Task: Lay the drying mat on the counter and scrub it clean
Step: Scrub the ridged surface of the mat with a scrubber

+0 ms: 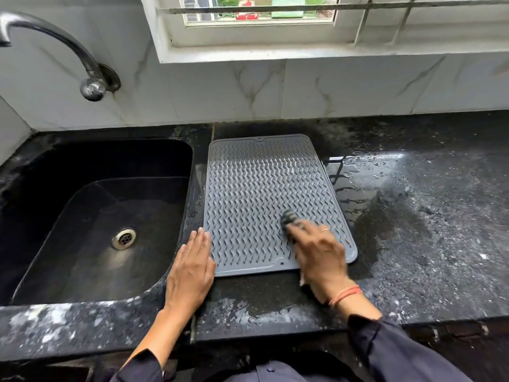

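Observation:
A grey ribbed drying mat (261, 188) lies flat on the black stone counter (413, 216), just right of the sink. My right hand (319, 255) presses a dark scrubber (289, 218) onto the mat's near right part; the hand is blurred and hides most of the scrubber. My left hand (191, 268) lies flat, fingers together, on the mat's near left corner and the counter beside it, holding nothing.
A black sink (96, 216) with a metal drain (124, 237) sits to the left, and a curved tap (55, 42) is on the marble wall. The counter to the right is wet and speckled. A barred window (261, 12) is behind.

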Available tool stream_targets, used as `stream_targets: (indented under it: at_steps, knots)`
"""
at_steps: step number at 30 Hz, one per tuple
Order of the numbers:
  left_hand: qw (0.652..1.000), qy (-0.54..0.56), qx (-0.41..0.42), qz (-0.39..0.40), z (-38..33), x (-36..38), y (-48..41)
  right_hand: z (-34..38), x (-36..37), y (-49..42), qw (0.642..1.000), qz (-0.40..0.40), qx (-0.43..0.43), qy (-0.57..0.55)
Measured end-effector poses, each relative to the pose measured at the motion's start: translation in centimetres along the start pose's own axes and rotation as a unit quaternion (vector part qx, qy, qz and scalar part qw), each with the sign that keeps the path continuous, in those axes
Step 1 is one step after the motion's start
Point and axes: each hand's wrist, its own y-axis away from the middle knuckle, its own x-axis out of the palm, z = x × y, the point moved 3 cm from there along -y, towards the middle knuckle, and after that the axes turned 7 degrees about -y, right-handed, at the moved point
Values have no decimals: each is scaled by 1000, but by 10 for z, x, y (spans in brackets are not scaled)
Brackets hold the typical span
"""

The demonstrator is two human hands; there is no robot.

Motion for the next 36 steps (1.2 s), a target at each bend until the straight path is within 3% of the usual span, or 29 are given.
stream_targets:
  at_steps: [3,14,16,20,24,29,34,36]
  knots:
    - [1000,-5,1,0,0,-1,1,-62,-13,-14,994,-26,102,39]
    - [1000,5,-12,15,1,0,1,-140,-86,-52,955,-134,252,79]
    - [1000,2,-14,18,1,-1,2,-140,-79,-57,952,-113,276,68]
    - [1000,11,-22,18,-2,-3,1,-133,-32,-54,950,24,309,49]
    - [996,57,-68,8,-9,-4,-2,-139,-19,-57,952,100,269,109]
    - [983,136,-123,-10,-26,-8,-5,-142,-26,-68,951,137,268,73]
    - [971,179,-144,-64,-39,-24,-20,-103,-26,-54,986,-17,163,31]
    - [966,179,-173,-76,-42,-30,-34,-88,-19,-45,989,0,150,-5]
